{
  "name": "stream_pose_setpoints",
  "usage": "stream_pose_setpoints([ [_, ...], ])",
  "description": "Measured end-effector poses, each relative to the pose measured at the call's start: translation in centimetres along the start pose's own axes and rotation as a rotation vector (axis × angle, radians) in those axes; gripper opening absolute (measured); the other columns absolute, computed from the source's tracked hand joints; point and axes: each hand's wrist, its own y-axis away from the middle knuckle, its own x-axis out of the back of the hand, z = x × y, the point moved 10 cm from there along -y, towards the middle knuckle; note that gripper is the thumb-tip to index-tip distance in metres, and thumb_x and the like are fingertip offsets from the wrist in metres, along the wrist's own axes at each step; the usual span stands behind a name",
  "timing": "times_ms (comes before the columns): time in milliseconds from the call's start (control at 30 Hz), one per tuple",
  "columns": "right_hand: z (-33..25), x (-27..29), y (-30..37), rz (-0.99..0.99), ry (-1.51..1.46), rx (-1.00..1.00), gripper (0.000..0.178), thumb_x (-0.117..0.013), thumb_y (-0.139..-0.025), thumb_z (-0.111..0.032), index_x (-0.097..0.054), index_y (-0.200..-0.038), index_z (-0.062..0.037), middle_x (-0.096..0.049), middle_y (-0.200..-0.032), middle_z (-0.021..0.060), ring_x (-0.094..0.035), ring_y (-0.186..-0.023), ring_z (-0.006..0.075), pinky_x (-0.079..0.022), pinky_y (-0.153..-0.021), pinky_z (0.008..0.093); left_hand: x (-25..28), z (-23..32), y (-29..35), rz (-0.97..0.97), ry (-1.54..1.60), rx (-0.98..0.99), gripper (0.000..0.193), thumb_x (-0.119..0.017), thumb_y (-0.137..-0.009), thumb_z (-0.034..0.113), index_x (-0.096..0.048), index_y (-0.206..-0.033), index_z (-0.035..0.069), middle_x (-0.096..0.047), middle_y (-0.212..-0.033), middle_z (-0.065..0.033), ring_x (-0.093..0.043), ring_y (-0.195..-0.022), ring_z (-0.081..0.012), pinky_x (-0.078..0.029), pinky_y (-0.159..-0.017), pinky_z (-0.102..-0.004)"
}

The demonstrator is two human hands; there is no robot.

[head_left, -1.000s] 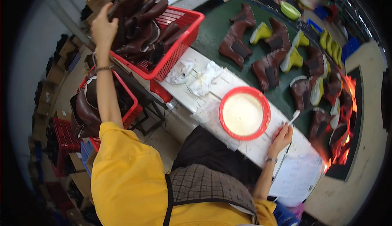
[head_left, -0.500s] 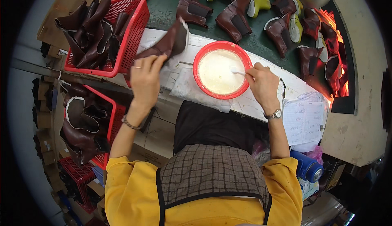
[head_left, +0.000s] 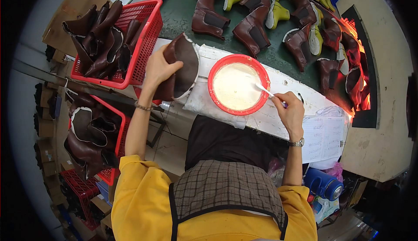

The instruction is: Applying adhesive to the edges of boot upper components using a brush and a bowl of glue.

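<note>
My left hand (head_left: 159, 68) grips a brown leather boot upper (head_left: 185, 64), its thumb pressed on the dark underside. A pale edge runs round that opening, which faces right toward the bowl. Between my right fingers (head_left: 289, 110) is a thin white-handled brush (head_left: 266, 90); its tip is at the cream liquid (head_left: 235, 85), near the right wall. The liquid fills much of a round red plastic bowl (head_left: 213, 106), standing on the white bench edge between my hands.
Brown boots (head_left: 210, 16) and yellow-green shoe lasts (head_left: 277, 14) lie on a green belt (head_left: 178, 12) leading to a glowing heater opening (head_left: 363, 79). Red baskets (head_left: 150, 27) of uppers stand left. Written paper (head_left: 324, 138) and a blue flask (head_left: 323, 184) are at right.
My left hand has turned the boot upper so its pale-edged opening faces me and the bowl. My right hand has moved slightly right and down, with the brush handle now showing more.
</note>
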Motion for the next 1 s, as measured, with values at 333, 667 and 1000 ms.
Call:
stream_pose_setpoints([
  [333,-10.1,2.5,-4.5,0.052,-0.332,0.447,0.019,-0.081,-0.082,-0.012,-0.081,-0.101,-0.0112,-0.069,-0.089,0.0033,-0.064,-0.084,0.0178,-0.043,-0.079,0.0316,-1.4,9.8,7.0,-0.738,0.516,0.173,0.028,-0.084,-0.076,0.006,-0.073,-0.101,-0.003,-0.073,-0.080,-0.0026,-0.061,-0.064,-0.0050,-0.045,-0.054,-0.0214],
  [667,-10.5,2.4,-2.9,0.149,-0.300,0.406,0.019,-0.084,-0.079,-0.014,-0.082,-0.098,-0.0141,-0.069,-0.088,-0.0002,-0.061,-0.086,0.0134,-0.035,-0.085,0.0323,2.4,12.0,6.7,-0.294,0.681,0.034,0.026,-0.078,-0.084,-0.001,-0.073,-0.110,-0.005,-0.075,-0.094,-0.0026,-0.067,-0.081,-0.0061,-0.054,-0.073,-0.0228],
  [1000,-5.8,-0.9,-2.8,-0.018,-0.290,0.048,0.014,-0.079,-0.083,-0.014,-0.081,-0.097,-0.0115,-0.069,-0.090,0.0041,-0.066,-0.086,0.0190,-0.052,-0.067,0.0369,2.0,8.8,3.6,0.043,0.425,-0.071,0.056,-0.085,-0.081,0.014,-0.063,-0.128,-0.007,-0.074,-0.109,-0.0134,-0.070,-0.098,-0.0184,-0.055,-0.088,-0.0325],
])
